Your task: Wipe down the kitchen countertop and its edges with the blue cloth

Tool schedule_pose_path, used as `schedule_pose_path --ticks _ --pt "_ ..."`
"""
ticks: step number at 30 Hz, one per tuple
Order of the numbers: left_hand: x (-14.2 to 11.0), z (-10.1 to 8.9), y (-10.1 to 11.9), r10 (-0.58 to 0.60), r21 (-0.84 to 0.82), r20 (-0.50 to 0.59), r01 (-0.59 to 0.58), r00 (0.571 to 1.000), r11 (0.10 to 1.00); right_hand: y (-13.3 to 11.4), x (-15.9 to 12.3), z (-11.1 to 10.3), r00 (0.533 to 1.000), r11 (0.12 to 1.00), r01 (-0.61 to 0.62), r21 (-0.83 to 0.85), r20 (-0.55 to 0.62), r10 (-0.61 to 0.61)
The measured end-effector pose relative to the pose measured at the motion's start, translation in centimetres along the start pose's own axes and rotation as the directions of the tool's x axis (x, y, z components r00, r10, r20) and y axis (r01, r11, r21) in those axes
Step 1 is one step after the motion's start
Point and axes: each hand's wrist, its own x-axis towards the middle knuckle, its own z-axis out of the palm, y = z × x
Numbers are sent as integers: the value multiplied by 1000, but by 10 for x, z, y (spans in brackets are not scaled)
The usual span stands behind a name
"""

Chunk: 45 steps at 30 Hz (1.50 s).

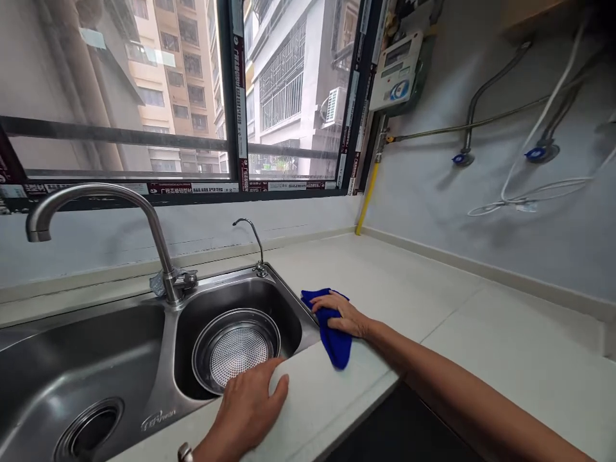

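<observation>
My right hand (341,313) rests on a blue cloth (339,350) on the pale countertop, just right of the sink's edge. Its fingers are bent over the cloth and press it to the surface, with one end hanging toward the counter's front. At the front rim of the smaller sink basin, my left hand (253,401) lies on the counter with the thumb held apart. Its fingertips are partly hidden, and nothing shows in it. Beyond that hand, a round metal strainer basket (238,353) with a perforated bottom sits inside the right basin.
The steel double sink (166,359) has a large curved faucet (156,237) and a small thin tap (257,240) behind it. A gas meter (397,70), a yellow pipe (368,196) and loose white cable (514,202) are along the walls. The counter's front edge (359,414) runs below my arms.
</observation>
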Motion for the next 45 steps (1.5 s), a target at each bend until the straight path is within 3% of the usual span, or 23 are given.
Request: schedule_pose_path --ticks 8,14,19,25,31,38,45 --pt "7 0 -1 -120 0 128 121 984 993 26 100 18 998 993 -16 -118 -68 8" --pt "12 -4 2 -167 74 164 157 972 985 31 137 18 974 960 -200 -193 -144 174" --pt "9 -2 1 -109 32 79 107 991 994 12 119 22 984 947 -171 -271 -89 152" --pt "1 -5 -2 31 -18 4 -31 1000 999 -29 51 22 998 946 -16 -323 51 35" --pt "-4 -4 -8 143 -21 -49 -144 989 989 -39 3 4 988 967 -95 -236 99 121" --pt "-6 5 -3 137 45 -113 -133 984 990 -39 14 0 972 962 -63 -264 204 119" --pt "-7 6 3 64 16 -60 -63 996 998 -30 66 15 982 881 19 -472 174 72"
